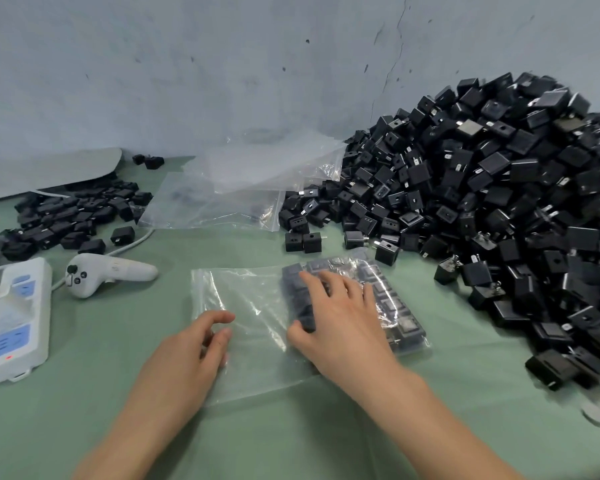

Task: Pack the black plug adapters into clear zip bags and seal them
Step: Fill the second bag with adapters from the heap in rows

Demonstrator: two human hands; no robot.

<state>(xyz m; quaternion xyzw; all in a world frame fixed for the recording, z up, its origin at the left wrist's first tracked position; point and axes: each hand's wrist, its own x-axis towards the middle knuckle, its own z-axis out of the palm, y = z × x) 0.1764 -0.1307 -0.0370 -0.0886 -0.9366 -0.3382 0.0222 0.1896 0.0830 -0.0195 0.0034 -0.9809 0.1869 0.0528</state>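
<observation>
Packing | right hand (340,317) spread flat, bunching black plug adapters (392,306) inside clear plastic zip bag (250,306) | left hand (194,348), loosely curled, pins its empty end steady.

Adapter pile (482,202) right of bag (250,327)

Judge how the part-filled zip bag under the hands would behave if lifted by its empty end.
Likely floppy: the zip bag is thin, creased film, lying flat where empty. Probably end-heavy, since the plug adapters are packed at one end, under the right hand, so it would sag there. The glossy film may be slippery.
</observation>
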